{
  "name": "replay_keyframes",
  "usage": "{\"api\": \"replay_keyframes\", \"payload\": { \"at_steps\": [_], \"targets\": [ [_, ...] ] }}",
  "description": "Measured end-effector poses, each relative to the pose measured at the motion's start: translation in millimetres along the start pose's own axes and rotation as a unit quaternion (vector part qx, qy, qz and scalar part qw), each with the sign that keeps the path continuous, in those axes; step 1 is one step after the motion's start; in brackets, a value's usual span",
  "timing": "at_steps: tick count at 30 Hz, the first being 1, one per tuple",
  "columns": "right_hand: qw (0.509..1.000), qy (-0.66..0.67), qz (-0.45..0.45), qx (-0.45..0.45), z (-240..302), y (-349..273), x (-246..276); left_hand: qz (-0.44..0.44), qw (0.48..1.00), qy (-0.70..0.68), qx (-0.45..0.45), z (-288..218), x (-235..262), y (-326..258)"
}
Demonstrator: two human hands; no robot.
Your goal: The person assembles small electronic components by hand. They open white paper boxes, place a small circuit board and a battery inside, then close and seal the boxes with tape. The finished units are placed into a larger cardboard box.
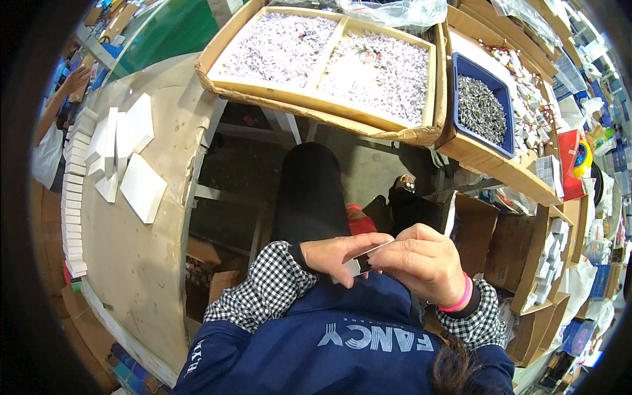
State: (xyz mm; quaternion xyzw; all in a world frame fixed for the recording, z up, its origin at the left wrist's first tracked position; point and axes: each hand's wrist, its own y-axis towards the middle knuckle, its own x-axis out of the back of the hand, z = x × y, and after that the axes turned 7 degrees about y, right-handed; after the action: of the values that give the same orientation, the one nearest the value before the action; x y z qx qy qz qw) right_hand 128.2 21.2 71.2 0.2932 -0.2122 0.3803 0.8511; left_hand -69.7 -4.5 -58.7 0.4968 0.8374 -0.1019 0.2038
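Observation:
In front of my body, over my lap, both hands meet at a small flat white-and-dark piece; its exact kind cannot be made out. My left hand holds it from the left between thumb and fingers. My right hand, with a pink band at the wrist, is closed, its thumb and fingertips pinching the piece's right end. The fingers cover much of it.
Beyond my knees stands a divided wooden tray of small whitish parts. Right of it, a blue bin holds small metallic parts. White boxes lie on the left table. An open carton stands right. Another person's hand shows far left.

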Motion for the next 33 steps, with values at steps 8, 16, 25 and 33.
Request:
{"api": "replay_keyframes", "payload": {
  "at_steps": [8, 16, 25, 33],
  "targets": [
    [0.989, 0.031, -0.051, -0.136, 12.1, -4.1, -0.1, -0.01, 0.997, -0.075, -0.012, 5.3, 1.4, 0.4],
    [0.981, 0.059, -0.088, -0.164, 13.4, -4.1, -10.5, -0.034, 0.998, 0.023, -0.049, 7.4, 2.9, 1.2],
    [0.96, -0.116, -0.226, -0.118, 13.4, -11.4, 33.1, -0.011, 0.994, 0.026, -0.107, 7.1, 6.6, 3.4],
    [0.928, -0.116, -0.318, -0.154, -10.6, -11.1, 89.1, -0.019, 0.973, 0.206, -0.102, -6.8, 13.1, 3.0]
  ]
}}
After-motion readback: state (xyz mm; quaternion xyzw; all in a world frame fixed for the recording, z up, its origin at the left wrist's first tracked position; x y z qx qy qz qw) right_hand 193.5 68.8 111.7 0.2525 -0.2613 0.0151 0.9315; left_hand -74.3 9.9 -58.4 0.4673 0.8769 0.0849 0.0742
